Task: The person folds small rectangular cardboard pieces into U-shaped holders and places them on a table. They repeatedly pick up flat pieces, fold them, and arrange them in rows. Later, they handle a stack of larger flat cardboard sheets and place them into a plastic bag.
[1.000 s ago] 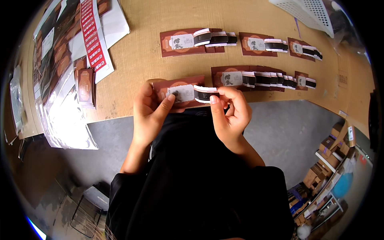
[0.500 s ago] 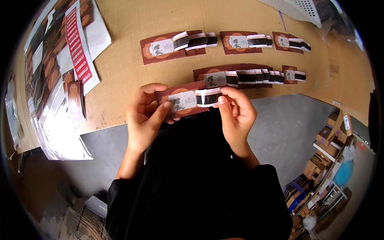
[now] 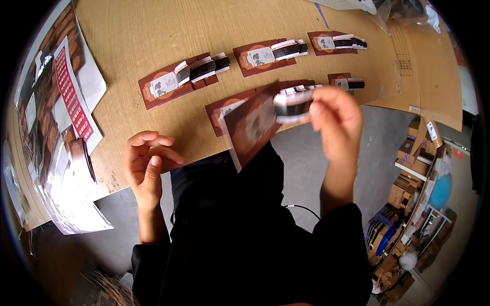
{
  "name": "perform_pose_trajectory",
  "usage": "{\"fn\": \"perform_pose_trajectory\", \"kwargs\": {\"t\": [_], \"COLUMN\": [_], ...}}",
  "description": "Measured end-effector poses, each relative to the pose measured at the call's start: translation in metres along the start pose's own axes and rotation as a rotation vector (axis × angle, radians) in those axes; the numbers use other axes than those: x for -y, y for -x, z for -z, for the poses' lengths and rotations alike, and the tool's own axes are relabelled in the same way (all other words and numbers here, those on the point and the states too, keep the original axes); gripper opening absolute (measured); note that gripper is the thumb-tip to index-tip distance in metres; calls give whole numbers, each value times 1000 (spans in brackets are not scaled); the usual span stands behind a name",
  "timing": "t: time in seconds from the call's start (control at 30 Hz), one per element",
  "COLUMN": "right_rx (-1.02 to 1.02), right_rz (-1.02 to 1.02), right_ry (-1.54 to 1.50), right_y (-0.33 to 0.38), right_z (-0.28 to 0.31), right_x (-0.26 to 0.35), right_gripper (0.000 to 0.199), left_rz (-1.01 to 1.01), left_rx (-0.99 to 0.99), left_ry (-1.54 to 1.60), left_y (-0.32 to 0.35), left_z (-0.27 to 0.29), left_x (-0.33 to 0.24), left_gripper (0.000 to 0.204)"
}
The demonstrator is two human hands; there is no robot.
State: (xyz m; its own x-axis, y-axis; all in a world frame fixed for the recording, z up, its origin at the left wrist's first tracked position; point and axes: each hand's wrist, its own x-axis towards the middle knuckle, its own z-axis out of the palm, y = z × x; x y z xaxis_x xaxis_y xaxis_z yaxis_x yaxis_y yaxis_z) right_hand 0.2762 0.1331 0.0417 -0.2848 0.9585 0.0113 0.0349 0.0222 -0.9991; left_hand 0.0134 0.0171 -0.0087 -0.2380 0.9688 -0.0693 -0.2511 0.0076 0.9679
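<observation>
- Wooden worktable (image 3: 178, 25) runs across the room in front of the person, w/ grey floor (image 3: 377, 140) below its front edge; from where I stand, boxes (image 3: 403, 199) on shelving are piled off to the R, w/ a round blue thing (image 3: 440, 191) beside them.
- R hand (image 3: 337, 120): thumb & fingers together, clamped on the R end of a brown-red card (image 3: 245, 127) w/ a black & white band (image 3: 293, 107) at that end.
- Held card's up in the air over the table's front edge, tilted, its L end pointing down twd the person; bit blurred, so can't read detail on its pale panel.
- L hand (image 3: 148, 163): holding nothing, fingers curled, thumb apart from index; over the table's near edge, L of the card & well apart from it.
- Behind the held card, partly hidden: a long overlapping row of cards (image 3: 214, 109), same colour.
- Far side of table, L to R: left card group (image 3: 166, 84), middle card group (image 3: 263, 56), right card group (image 3: 332, 42), all w/ dark bands at the R end; small card group (image 3: 339, 79) lies just past the R hand.
- L side of table: big brown-patterned sheets under shiny clear plastic (image 3: 66, 204), a red & white strip (image 3: 74, 94) on top, & a small stack of brown cards (image 3: 79, 155) next to it.
- Top R: white basket (image 3: 352, 4), mostly cut off.
</observation>
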Motion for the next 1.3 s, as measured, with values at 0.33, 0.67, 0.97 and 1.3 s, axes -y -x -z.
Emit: {"fn": "perform_pose_trajectory", "kwargs": {"t": [0.33,0.67,0.97,1.3], "right_rx": [179,102,31,-136], "right_rz": [-177,-120,-11,91], "right_ry": [336,561,835,689], "right_y": [-96,-97,-97,-78], "right_z": [35,34,22,21], "right_x": [-13,-36,-28,-2], "right_gripper": [15,11,10,8], "left_rz": [-1,-10,-314,-323], "left_rx": [-6,15,-41,197], "left_ry": [-68,-85,-704,-1423], "left_y": [0,-4,-31,-105], "left_z": [12,13,20,10], "left_x": [5,7,-6,-25], "left_gripper": [28,25,47,90]}}
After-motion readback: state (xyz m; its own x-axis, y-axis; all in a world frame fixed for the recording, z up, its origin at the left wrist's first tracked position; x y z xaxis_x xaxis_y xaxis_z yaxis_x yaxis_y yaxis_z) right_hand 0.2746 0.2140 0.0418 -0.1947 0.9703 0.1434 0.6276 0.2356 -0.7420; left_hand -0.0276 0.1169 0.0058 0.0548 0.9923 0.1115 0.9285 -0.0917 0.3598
